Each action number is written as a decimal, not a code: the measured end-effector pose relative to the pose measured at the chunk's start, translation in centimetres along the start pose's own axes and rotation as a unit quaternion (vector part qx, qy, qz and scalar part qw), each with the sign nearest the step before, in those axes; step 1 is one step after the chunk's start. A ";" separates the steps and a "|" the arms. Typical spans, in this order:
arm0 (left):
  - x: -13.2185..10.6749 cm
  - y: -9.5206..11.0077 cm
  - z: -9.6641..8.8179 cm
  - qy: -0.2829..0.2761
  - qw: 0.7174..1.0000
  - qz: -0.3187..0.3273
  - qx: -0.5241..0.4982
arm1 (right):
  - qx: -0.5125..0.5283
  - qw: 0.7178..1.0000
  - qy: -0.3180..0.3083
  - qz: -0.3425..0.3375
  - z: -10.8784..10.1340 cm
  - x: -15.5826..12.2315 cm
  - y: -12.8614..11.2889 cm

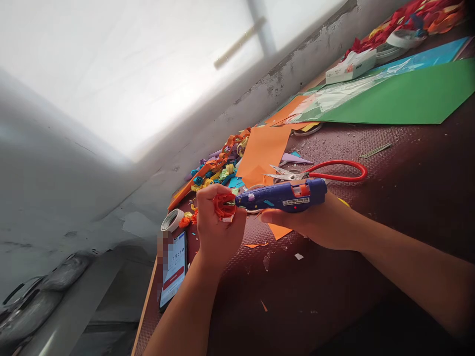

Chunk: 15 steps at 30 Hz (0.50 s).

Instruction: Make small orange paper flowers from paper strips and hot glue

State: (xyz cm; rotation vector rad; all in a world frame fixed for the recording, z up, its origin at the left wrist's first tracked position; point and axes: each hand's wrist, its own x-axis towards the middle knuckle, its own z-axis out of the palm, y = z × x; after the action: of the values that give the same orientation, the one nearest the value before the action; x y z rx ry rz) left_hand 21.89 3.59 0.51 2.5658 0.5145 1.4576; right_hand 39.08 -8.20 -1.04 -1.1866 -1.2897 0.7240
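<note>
My left hand (218, 227) is closed around a crumpled orange-red paper flower (224, 205), held up above the table. In my right hand (319, 225) is a dark blue hot glue gun (278, 196), pointing left. Its nozzle meets the paper flower; whether glue is coming out I cannot tell. My right fingers wrap the grip from below, and the trigger is hidden. Just beyond the glue gun lie scissors (334, 170) with red handles, their blades parted. An orange paper sheet (263, 153) lies behind my hands.
A phone (173, 272) and a tape roll (172, 220) are by the table's left edge. Colourful paper chains (218, 163) pile along the wall. Green card (404, 94), a white box (351, 66) and red paper scraps (393, 24) lie at far right. Small scraps dot the maroon table (260, 316).
</note>
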 end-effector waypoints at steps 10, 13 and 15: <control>0.2 0.6 0.0 0.027 0.998 0.029 0.058 | 0.041 0.998 0.051 0.027 0.3 -0.1 1.2; 0.2 0.5 0.0 0.027 0.998 0.026 0.052 | 0.067 0.997 0.036 0.013 0.2 -0.1 1.0; 0.2 0.5 0.0 0.026 0.998 0.023 0.045 | 0.082 0.996 0.028 0.009 0.3 -0.1 0.9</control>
State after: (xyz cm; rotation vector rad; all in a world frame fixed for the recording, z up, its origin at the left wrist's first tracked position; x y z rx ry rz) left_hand 22.12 3.20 0.77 2.6312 0.5442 1.5544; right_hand 39.01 -7.93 -1.96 -1.0792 -1.1524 0.7901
